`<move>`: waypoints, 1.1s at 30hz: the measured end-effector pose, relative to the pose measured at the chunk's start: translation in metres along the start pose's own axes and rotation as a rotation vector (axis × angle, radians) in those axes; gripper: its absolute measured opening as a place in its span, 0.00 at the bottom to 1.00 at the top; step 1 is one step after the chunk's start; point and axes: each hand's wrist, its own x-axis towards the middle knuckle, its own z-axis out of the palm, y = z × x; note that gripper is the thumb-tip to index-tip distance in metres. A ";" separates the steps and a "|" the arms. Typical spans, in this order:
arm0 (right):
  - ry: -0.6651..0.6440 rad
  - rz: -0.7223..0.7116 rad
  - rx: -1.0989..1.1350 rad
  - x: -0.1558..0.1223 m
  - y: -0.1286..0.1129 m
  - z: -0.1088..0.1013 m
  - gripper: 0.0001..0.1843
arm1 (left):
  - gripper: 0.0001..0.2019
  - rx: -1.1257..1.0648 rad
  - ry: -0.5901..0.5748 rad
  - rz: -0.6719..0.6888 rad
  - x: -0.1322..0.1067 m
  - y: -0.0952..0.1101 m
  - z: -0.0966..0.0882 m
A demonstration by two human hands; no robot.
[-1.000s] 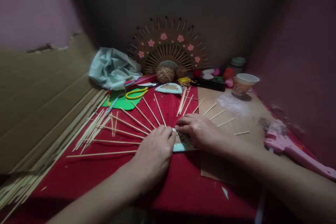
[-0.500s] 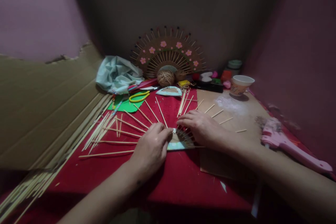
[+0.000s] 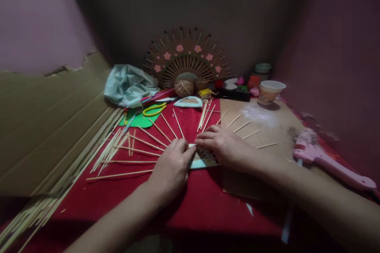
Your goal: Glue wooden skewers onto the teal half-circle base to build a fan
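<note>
A fan of thin wooden sticks (image 3: 152,138) spreads over the red cloth from a half-circle base (image 3: 198,163) with a pale blue and white rim. My left hand (image 3: 173,163) is closed over the base's left side, its thumb pressed near the top middle. On the right side my right hand (image 3: 223,143) bends over the base and sticks, fingers close together and their tips near the left thumb. Both palms hide stick ends. Behind them lies another half-circle piece (image 3: 188,102) with a pale blue edge.
A finished-looking flowered fan (image 3: 187,57) stands at the back behind a twine ball (image 3: 184,87). Yellow-handled scissors (image 3: 154,109) lie on green paper (image 3: 139,120). Loose sticks (image 3: 108,152) lie left. On the right are a paper cup (image 3: 270,92), cardboard (image 3: 243,184) and pink glue gun (image 3: 335,166).
The view has shifted slightly, so the background sits a little further left. Both hands stay on the base; the right fingertips have moved slightly left, closer to the left thumb.
</note>
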 end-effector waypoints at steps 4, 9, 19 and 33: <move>-0.014 -0.019 -0.003 0.001 0.000 0.005 0.16 | 0.13 0.048 0.007 0.043 0.000 -0.001 0.000; -0.027 -0.008 -0.017 0.000 0.001 0.006 0.14 | 0.14 0.087 0.013 0.103 0.001 -0.001 -0.002; -0.036 -0.004 -0.032 0.003 0.002 0.008 0.12 | 0.12 0.064 -0.028 0.132 0.006 0.003 -0.003; 0.145 0.039 0.051 -0.004 0.009 -0.002 0.18 | 0.13 -0.212 0.170 0.056 -0.001 -0.009 0.004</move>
